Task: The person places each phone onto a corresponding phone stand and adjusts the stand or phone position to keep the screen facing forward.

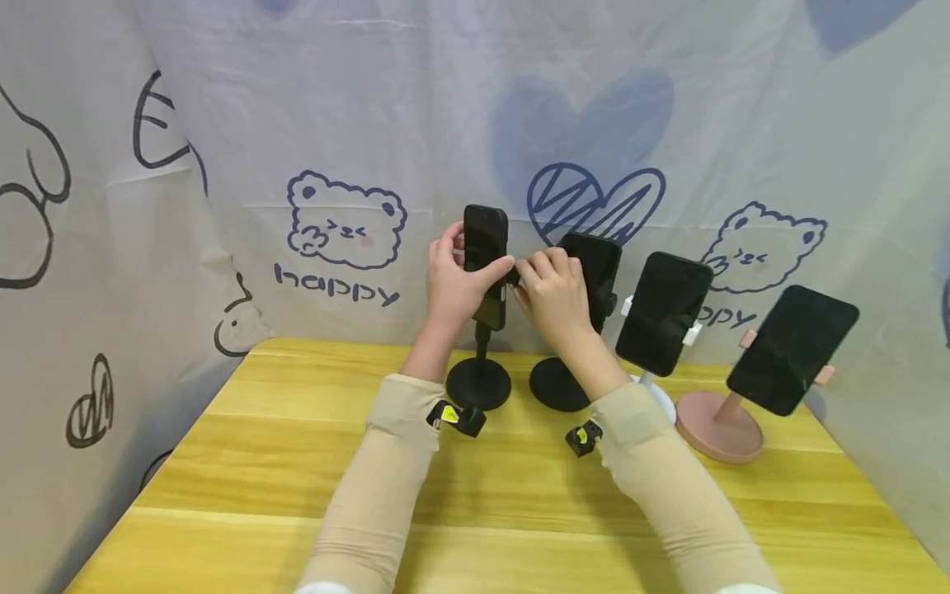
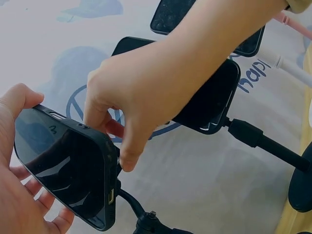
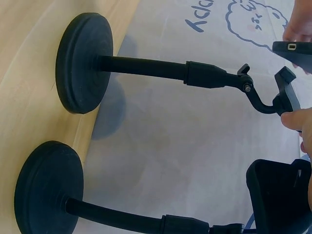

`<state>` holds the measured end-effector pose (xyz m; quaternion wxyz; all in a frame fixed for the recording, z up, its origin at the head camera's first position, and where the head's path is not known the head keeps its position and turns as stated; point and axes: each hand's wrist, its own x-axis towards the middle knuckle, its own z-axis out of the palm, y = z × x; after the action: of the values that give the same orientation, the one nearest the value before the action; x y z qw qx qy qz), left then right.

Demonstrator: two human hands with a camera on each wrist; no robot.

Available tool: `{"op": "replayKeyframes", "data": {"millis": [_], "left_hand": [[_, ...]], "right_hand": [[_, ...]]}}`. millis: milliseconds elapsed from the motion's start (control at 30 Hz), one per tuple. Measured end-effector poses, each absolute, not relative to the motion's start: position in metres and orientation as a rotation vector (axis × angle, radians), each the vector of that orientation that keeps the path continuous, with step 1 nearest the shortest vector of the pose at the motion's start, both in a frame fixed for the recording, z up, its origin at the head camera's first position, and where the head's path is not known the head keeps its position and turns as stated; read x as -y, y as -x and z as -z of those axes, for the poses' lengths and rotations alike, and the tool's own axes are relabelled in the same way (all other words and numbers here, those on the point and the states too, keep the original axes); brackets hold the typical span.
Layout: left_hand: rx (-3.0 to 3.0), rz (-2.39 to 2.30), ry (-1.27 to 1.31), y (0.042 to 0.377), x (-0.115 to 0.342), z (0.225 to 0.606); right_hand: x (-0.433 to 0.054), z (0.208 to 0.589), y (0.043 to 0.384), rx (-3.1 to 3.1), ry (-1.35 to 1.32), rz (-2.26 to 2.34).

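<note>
My left hand (image 1: 454, 280) grips a black smartphone (image 1: 484, 235) by its edges, upright and screen towards me, in front of the leftmost black phone stand (image 1: 478, 384). With curled fingers my right hand (image 1: 555, 293) holds that stand's clamp (image 3: 291, 92) at one side; the phone hides most of the clamp in the head view. In the right wrist view a narrow gap shows between the clamp and the held phone's edge (image 3: 291, 47). Part of a second phone (image 1: 599, 260), on another black stand (image 1: 557, 386), is behind my right hand.
To the right, a white stand (image 1: 656, 398) carries a phone (image 1: 664, 313), and a pink stand (image 1: 718, 425) carries another phone (image 1: 792, 351). All the stands are on a wooden table (image 1: 505, 511). A printed curtain (image 1: 416, 124) hangs close behind its back edge.
</note>
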<state>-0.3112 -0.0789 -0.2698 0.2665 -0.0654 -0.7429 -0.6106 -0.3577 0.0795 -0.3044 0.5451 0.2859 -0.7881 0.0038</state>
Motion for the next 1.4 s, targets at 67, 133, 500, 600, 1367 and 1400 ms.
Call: {"op": "replayKeyframes", "data": {"millis": [67, 133, 500, 600, 1367, 1400], "left_hand": [[2.003, 1.65, 0.173, 0.314, 0.078, 0.271], [2.005, 1.642, 0.171, 0.316, 0.077, 0.272], [2.015, 1.575, 0.156, 0.323, 0.074, 0.275], [2.018, 1.54, 0.155, 0.325, 0.072, 0.275], [2.072, 1.362, 0.077, 0.331, 0.066, 0.279], [2.068, 1.36, 0.078, 0.332, 0.066, 0.28]], "right_hand": [[-0.08, 0.305, 0.358, 1.858, -0.689, -0.015], [-0.08, 0.305, 0.358, 1.845, -0.695, -0.015], [-0.08, 0.306, 0.359, 1.824, -0.691, 0.018], [-0.079, 0.306, 0.36, 1.828, -0.68, 0.028], [-0.073, 0.305, 0.361, 1.827, -0.614, 0.07], [-0.073, 0.304, 0.361, 1.826, -0.619, 0.066]]}}
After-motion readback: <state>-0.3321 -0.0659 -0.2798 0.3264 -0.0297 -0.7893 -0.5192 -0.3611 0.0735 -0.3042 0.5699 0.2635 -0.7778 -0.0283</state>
